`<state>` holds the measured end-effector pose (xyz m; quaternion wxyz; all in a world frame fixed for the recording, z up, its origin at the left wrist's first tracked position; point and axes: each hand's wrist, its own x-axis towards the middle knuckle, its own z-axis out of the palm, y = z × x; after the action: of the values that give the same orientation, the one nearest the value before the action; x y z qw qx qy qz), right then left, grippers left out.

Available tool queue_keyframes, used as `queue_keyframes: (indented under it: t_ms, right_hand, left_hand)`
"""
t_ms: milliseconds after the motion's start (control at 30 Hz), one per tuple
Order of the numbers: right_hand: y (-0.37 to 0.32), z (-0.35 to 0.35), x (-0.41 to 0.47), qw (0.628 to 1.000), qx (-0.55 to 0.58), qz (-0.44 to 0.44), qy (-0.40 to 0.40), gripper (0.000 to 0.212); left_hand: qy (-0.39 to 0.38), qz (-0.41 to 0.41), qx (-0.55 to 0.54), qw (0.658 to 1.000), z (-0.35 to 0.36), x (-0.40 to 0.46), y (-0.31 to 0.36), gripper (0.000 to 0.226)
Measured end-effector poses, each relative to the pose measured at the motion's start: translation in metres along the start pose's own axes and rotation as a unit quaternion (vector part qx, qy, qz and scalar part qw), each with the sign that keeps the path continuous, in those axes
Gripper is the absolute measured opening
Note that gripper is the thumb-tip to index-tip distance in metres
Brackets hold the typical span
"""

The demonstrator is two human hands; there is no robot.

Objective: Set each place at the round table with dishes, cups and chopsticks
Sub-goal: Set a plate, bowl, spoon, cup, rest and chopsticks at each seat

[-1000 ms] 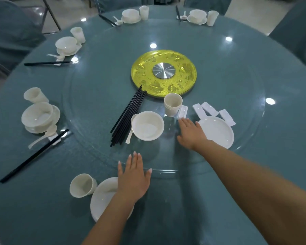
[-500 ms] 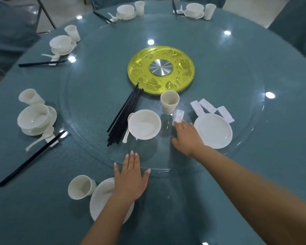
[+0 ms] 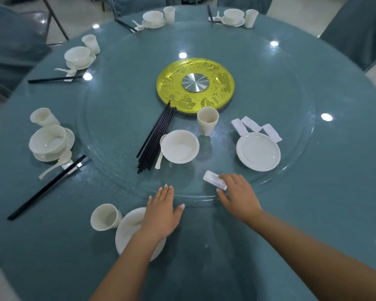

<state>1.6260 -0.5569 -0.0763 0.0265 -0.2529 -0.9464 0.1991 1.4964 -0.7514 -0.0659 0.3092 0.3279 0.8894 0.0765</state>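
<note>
My right hand (image 3: pixel 237 195) pinches a small white chopstick rest (image 3: pixel 213 179) just above the near edge of the glass turntable (image 3: pixel 291 61). My left hand (image 3: pixel 161 211) lies flat, fingers straight, over a white plate (image 3: pixel 128 235) at the near place, with a white cup (image 3: pixel 105 217) lying beside it. On the turntable sit a bundle of black chopsticks (image 3: pixel 155 137), a white bowl (image 3: pixel 180 146) with a spoon (image 3: pixel 161 152), stacked cups (image 3: pixel 207 120), a plate (image 3: pixel 258 152) and three more rests (image 3: pixel 251 124).
Set places with bowl, cup, spoon and chopsticks lie at the left (image 3: pixel 48 142), far left (image 3: pixel 77 57) and the far edge (image 3: pixel 153 18) (image 3: pixel 233 16). A yellow disc (image 3: pixel 217 92) marks the centre. Covered chairs (image 3: pixel 360 29) ring the table.
My right hand took a chopstick rest from beside the stacked cups and drew it back toward me to the turntable's near edge. My left hand stayed on the near plate.
</note>
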Motion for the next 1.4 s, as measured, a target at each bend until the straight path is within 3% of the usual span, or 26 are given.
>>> queue_keyframes:
  t_ms: [167,467,600,700,867,1067,1200,1300,1400]
  right_hand:
    - [-0.011,0.002,0.016,0.990,0.036,0.132,-0.043,0.041]
    - [-0.011,-0.001,0.014,0.979,0.013,0.151,-0.133,0.040]
    - [-0.008,0.000,0.005,0.980,-0.001,0.119,-0.162,0.042]
    - [-0.007,-0.001,0.001,0.978,-0.038,0.083,-0.187,0.031]
    - [-0.013,-0.006,-0.003,0.976,-0.108,0.030,-0.185,0.020]
    - [-0.024,-0.014,-0.022,0.988,-0.003,-0.006,-0.152,0.027]
    - [-0.040,-0.017,-0.036,0.989,0.056,-0.043,-0.131,0.021]
    - [-0.049,-0.020,-0.044,0.988,0.091,-0.062,-0.108,0.018]
    - [-0.055,-0.024,-0.050,0.985,0.134,-0.072,-0.083,0.015]
  left_hand:
    - [0.016,0.012,-0.028,0.999,0.003,-0.022,0.001,0.064]
    - [0.033,-0.007,-0.064,0.997,0.011,-0.043,-0.003,0.059]
    - [0.032,-0.008,-0.071,0.997,0.011,-0.048,-0.001,0.059]
    - [0.036,-0.007,-0.082,0.996,0.011,-0.051,0.002,0.058]
    - [0.055,-0.008,-0.178,0.982,0.010,-0.058,0.011,0.056]
    - [0.065,-0.028,-0.255,0.964,0.010,-0.064,0.023,0.045]
    - [0.045,-0.060,-0.377,0.923,0.011,-0.065,0.029,0.030]
    - [0.003,-0.107,-0.525,0.844,0.012,-0.069,0.038,0.015]
    - [-0.036,-0.137,-0.610,0.779,0.013,-0.072,0.037,0.024]
